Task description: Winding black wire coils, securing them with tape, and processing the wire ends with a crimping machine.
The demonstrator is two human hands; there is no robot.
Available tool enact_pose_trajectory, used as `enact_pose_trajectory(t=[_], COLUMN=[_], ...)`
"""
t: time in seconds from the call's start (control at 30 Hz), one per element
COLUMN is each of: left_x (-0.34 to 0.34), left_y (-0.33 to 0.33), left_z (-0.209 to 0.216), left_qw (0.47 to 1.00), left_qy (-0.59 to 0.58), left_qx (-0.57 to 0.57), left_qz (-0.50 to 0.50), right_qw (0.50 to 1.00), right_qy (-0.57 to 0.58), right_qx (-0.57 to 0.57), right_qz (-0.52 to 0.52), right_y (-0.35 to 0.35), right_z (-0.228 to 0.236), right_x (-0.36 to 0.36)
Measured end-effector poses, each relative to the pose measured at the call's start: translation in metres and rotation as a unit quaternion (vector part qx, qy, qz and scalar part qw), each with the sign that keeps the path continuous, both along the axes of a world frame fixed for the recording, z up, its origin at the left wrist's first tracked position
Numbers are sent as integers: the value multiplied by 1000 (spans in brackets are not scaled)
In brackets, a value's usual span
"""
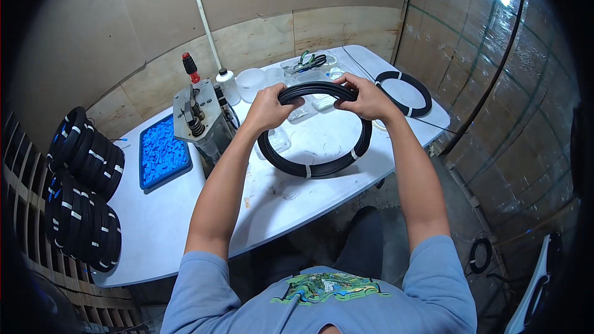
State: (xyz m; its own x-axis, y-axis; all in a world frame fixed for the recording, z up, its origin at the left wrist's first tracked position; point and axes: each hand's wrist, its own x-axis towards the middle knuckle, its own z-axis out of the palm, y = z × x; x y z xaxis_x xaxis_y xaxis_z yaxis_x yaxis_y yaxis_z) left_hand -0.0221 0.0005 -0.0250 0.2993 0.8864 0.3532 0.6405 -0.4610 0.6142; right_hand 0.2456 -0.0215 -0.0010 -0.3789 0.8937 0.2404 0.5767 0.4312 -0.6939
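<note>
A coil of black cable (328, 169), bound with white ties, is held up over the white table (247, 235). My left hand (270, 109) grips its upper left side, fingers wrapped around the strands. On the upper right side my right hand (367, 99) has closed around the same coil. The coil's near side hangs low over the tabletop; whether it touches the table I cannot tell. Behind and within the ring lie small clear plastic bags (298, 113), partly hidden by the coil and my hands.
At left stand stacked black cable coils (83, 222), a tray (162, 184) of blue pieces and a metal press (197, 111) with a red-and-black handle. Farther back are a white bottle (226, 84), a plastic tub (250, 80) and pliers (304, 59). Another coil (427, 96) lies right.
</note>
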Motion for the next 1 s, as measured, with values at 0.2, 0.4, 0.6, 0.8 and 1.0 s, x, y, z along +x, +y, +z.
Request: enact_pose_trajectory(t=[0.2, 0.4, 0.6, 0.8, 1.0], left_x=[-7, -11, -14, -5, 26], left_y=[2, 3, 2, -1, 4], left_z=[-6, -6, -16, -1, 23], left_qw=[1000, 999, 999, 999, 991], left_qy=[-12, -25, -31, 1, 90], left_qx=[17, 21, -15, 40, 86], left_qz=[4, -9, -27, -34, -49], right_qw=[996, 994, 986, 976, 973], right_qy=[13, -36, -116, -170, -198], right_qx=[78, 71, 91, 123, 107], right_qz=[-30, -76, -74, -66, -50], right_y=[-21, -22, -24, -10, -2], right_z=[-6, -8, 16, 16, 19], right_x=[-9, -14, -20, -24, -31])
